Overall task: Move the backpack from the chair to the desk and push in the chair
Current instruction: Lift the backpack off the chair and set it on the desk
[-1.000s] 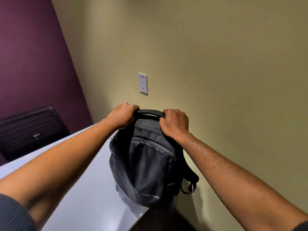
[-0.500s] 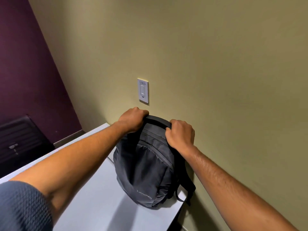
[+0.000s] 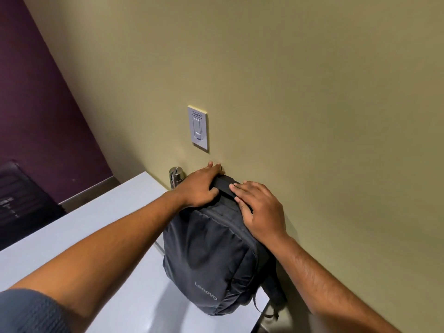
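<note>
The dark grey backpack (image 3: 211,258) stands upright on the white desk (image 3: 96,224), near the desk's right end and against the beige wall. My left hand (image 3: 199,186) lies flat on its top, fingers stretched over the black carry handle toward the wall. Beside it, my right hand (image 3: 262,210) rests flat on the top right of the backpack with fingers apart. Neither hand is curled around the handle. A shoulder strap hangs off the desk's right edge.
A metal bottle (image 3: 176,176) stands on the desk at the wall, just behind my left hand. A switch plate (image 3: 198,128) is on the wall above. A dark chair back (image 3: 19,203) shows at far left beyond the desk.
The backpack has been lowered onto the desk and set against the wall. Both hands have let go of the handle and now lie flat on its top.
</note>
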